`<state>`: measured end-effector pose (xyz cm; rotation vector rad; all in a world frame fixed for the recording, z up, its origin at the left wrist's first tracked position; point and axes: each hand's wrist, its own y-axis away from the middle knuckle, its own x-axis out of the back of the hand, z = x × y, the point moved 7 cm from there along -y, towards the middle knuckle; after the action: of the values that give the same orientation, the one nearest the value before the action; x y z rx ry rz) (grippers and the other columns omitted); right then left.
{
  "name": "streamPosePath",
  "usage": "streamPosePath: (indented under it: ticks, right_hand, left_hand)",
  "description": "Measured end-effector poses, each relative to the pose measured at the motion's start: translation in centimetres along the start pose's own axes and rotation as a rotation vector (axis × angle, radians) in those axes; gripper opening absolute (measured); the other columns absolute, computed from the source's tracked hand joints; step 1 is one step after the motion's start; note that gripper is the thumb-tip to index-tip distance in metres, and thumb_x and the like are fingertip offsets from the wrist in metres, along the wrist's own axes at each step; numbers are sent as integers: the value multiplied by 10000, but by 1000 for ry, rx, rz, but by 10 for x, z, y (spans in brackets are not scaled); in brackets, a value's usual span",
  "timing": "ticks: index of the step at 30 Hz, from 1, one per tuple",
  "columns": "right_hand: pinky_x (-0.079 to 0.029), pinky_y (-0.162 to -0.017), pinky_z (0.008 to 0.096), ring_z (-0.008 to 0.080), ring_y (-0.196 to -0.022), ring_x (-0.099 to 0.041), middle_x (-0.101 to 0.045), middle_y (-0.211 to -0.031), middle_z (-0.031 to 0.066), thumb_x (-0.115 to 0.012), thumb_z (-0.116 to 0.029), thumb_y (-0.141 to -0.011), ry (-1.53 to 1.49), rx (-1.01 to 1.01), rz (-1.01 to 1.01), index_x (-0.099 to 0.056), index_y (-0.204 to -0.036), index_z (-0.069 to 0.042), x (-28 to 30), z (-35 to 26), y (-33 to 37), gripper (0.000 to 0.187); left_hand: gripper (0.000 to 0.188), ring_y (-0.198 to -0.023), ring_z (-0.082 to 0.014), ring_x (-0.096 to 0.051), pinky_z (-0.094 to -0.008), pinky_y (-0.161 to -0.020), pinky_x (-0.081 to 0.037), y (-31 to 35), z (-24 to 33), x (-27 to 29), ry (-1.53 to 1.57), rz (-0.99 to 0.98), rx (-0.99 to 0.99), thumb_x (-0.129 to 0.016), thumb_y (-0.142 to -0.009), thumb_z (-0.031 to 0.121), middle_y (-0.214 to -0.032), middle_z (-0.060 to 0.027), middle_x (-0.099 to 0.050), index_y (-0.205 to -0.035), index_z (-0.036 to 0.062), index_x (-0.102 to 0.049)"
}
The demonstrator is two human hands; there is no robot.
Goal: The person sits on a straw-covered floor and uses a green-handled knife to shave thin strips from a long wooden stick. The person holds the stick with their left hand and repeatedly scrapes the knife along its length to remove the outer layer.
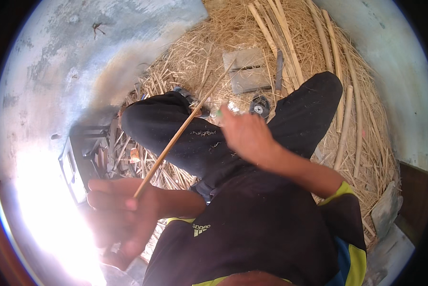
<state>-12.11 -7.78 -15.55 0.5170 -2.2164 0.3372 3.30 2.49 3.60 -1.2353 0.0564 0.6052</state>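
Observation:
A thin bamboo stick slants from lower left up toward the middle of the head view. Its near end rests in my left hand, pinched near the fingertips, with other fingers partly spread. Over my lap, my right hand is closed and smeared by motion, to the right of the stick and apart from it. A small green bit shows at its fingers; what it belongs to is hidden. Beyond the hands, the stick's far end passes near two grey blocks on the straw.
A long-bladed knife lies right of the blocks. Long bamboo poles line the right side, with split lengths at the back. Straw and shavings cover the floor. A pale wall stands left; bright light glares lower left.

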Motion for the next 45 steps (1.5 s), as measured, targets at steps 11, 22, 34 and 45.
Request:
streamPosePath:
  ticks: [11,22,34,45]
  right_hand:
    - [-461,-476,460,398,-552,-582,-563,-585,206,-517,-140,-864,48,-83,32,-464,-961,-13,-25,66,-19,169]
    - [-475,-462,455,360,-553,-606,-578,-588,194,-520,-91,-817,346,-112,141,-469,-975,-21,-49,142,-58,180]
    - [-519,-626,440,333,-725,-655,-650,-759,185,-517,-110,-847,240,-712,-97,-576,-945,-2,-91,301,-41,158]
    - [-413,-620,472,410,-684,-579,-540,-649,236,-416,-296,-946,-617,59,-7,-451,-1010,5,20,12,-38,310]
  left_hand:
    - [452,-380,-114,-306,-299,-507,-242,-4,-11,11,-60,23,8,-358,-841,443,-433,25,-260,-483,184,-265]
    - [462,-383,-114,-326,-288,-500,-228,0,-14,-7,-38,-3,33,-332,-852,425,-421,19,-283,-467,184,-248]
    - [453,-391,-114,-280,-285,-464,-173,6,-10,1,-51,3,57,-366,-873,403,-477,13,-288,-497,159,-300]
    - [461,-379,-114,-295,-298,-496,-218,0,-6,-4,-198,148,-23,-318,-872,405,-426,9,-256,-475,178,-261]
